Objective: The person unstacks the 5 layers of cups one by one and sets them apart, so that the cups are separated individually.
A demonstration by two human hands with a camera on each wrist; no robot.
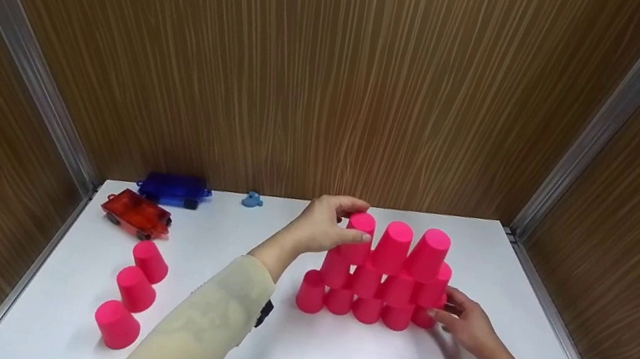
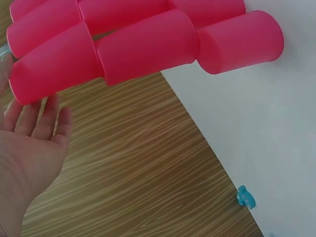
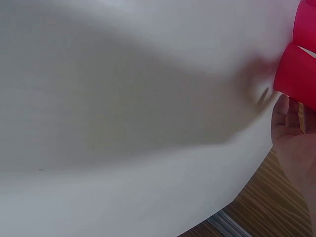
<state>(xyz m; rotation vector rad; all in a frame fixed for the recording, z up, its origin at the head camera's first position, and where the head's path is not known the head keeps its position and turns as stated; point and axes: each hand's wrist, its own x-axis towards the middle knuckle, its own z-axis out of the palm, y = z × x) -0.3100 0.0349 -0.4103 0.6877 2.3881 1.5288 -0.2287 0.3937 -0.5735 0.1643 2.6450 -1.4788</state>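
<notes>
Pink cups stand upside down in a three-row pyramid at the right of the white table. My left hand (image 1: 322, 225) holds the leftmost top-row cup (image 1: 356, 252), thumb in front and fingers behind; in the left wrist view its fingers (image 2: 48, 121) show beside that cup (image 2: 57, 64). Two more top cups (image 1: 392, 247) stand to its right, above a middle row (image 1: 366, 281). At the bottom row's right end, my right hand (image 1: 467, 326) rests its fingertips against the end cup (image 1: 423, 318). The right wrist view shows these fingers (image 3: 280, 116) by a cup (image 3: 296, 74), cut by the frame edge.
Three separate pink cups (image 1: 134, 289) stand upside down in a line at the left. Behind them are a red toy wagon (image 1: 137, 214) and a blue toy wagon (image 1: 172, 189). A small blue toy (image 1: 252, 199) lies near the wood-grain back wall (image 1: 286, 70).
</notes>
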